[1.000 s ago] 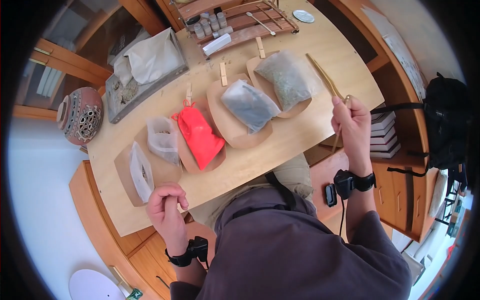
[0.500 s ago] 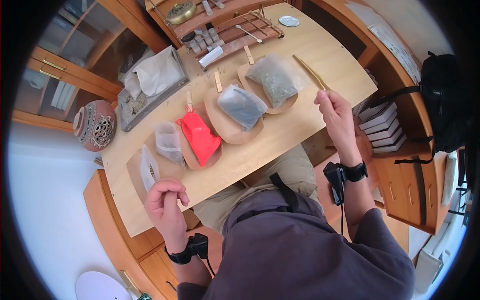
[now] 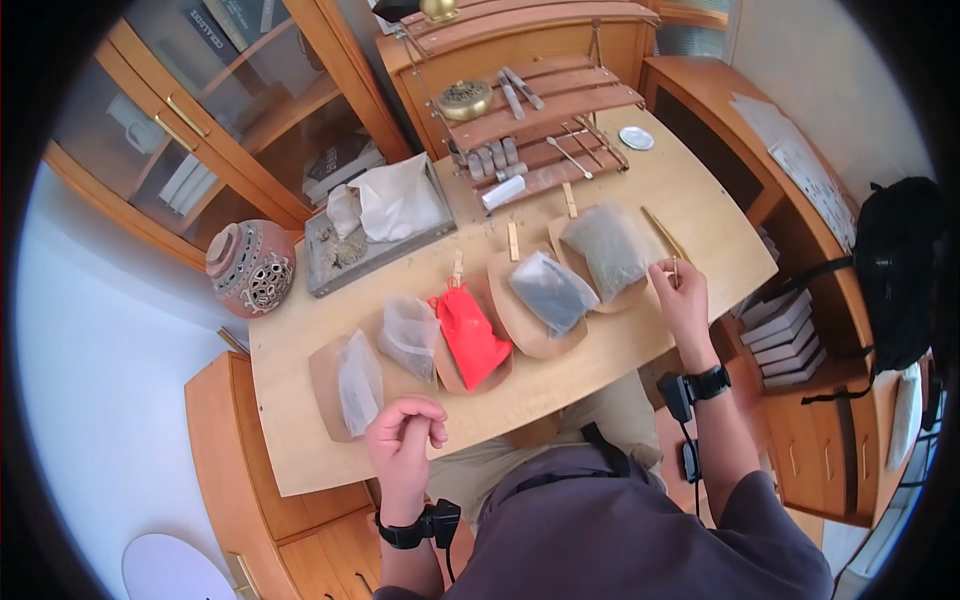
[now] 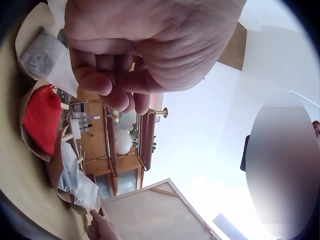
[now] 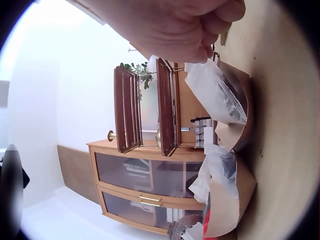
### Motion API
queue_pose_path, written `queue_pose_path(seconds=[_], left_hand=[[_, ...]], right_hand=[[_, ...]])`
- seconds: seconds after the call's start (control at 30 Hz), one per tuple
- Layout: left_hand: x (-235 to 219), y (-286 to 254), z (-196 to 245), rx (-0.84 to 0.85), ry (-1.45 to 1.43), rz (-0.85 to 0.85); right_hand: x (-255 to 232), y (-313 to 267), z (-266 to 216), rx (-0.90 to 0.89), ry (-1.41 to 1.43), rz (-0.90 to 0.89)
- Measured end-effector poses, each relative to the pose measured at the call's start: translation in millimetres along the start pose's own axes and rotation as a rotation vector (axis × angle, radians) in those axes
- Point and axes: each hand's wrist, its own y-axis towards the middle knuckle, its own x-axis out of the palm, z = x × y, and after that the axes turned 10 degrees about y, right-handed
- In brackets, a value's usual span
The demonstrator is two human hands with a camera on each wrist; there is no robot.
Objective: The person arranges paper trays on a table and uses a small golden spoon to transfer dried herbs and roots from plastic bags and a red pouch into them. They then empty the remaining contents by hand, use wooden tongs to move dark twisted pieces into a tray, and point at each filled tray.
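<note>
In the head view, the right hand [image 3: 685, 310] pinches a slim brass tool [image 3: 663, 232] slanting over the table's right side, beside a clear bag of greenish bits [image 3: 608, 245]. The left hand [image 3: 402, 455], fingers loosely curled and holding nothing, is at the near edge by a whitish pouch [image 3: 360, 382]. Between them are a mesh pouch [image 3: 408, 335], a red drawstring pouch [image 3: 472, 340] and a bag of dark material [image 3: 552, 292], on brown trays. The left wrist view shows the left hand's [image 4: 145, 45] bent fingers; the right wrist view shows the right hand [image 5: 175, 25], its tool mostly hidden.
Behind the bags stand clothespins [image 3: 513, 242], a grey tray with white cloth [image 3: 322, 268] and a tiered wooden rack [image 3: 545, 120] with small jars. A carved pot [image 3: 250, 270] is at the left, a round silver disc [image 3: 636, 138] at the back right.
The head view has tilted upward and swung left, showing more of the rack and cabinets. The right hand still pinches the brass tool; the left hand keeps its loosely curled shape.
</note>
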Motion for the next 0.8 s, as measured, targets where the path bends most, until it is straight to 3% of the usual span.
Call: queue_pose_path(seconds=[0.2, 0.3, 0.53, 0.73, 0.8], left_hand=[[31, 49, 17, -0.05, -0.013, -0.185], [46, 75, 21, -0.079, 0.028, -0.314], [88, 112, 30, -0.125, 0.062, -0.473], [113, 129, 26, -0.048, 0.049, -0.517], [120, 129, 24, -0.025, 0.044, -0.502]], right_hand=[[11, 10, -29, -0.013, 0.195, -0.085], [29, 10, -44, -0.163, 0.305, -0.114], [25, -4, -118, -0.454, -0.047, -0.158], [3, -11, -142, -0.702, -0.092, -0.229], [-7, -17, -154, -0.701, -0.045, -0.271]])
